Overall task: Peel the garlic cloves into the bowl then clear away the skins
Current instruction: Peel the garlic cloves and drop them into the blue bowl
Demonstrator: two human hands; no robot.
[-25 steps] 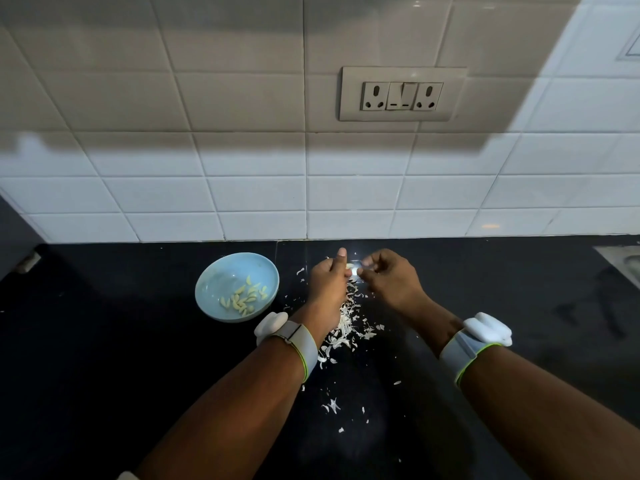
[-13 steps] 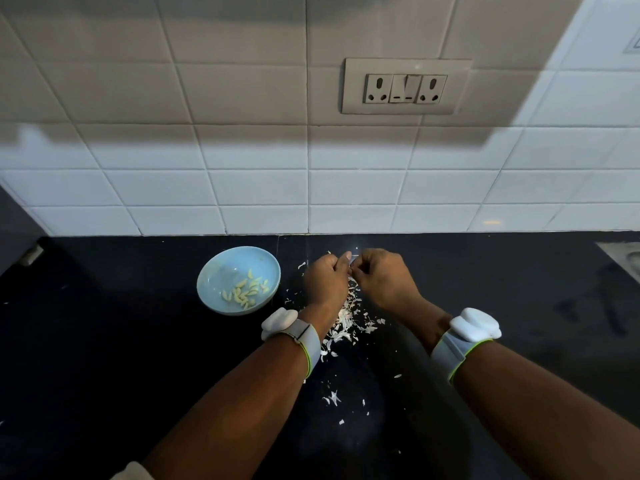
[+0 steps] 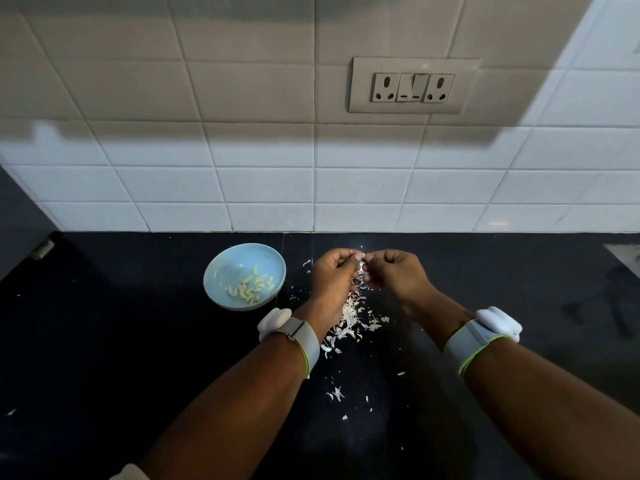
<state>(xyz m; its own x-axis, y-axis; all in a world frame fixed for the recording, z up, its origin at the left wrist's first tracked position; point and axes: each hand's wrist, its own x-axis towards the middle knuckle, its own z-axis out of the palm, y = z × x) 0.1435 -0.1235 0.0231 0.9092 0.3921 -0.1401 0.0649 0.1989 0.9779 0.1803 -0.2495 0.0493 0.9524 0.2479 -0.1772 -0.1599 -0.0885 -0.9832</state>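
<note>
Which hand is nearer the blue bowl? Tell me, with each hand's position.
Left. The left hand is just right of the blue bowl, a small gap apart. The right hand lies beyond it, farther right.

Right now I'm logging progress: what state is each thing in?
bowl: upright, holds peeled cloves
garlic clove: pinched between both hands
left hand: curled, pinching
right hand: curled, pinching
skins: loose pile on counter
</note>
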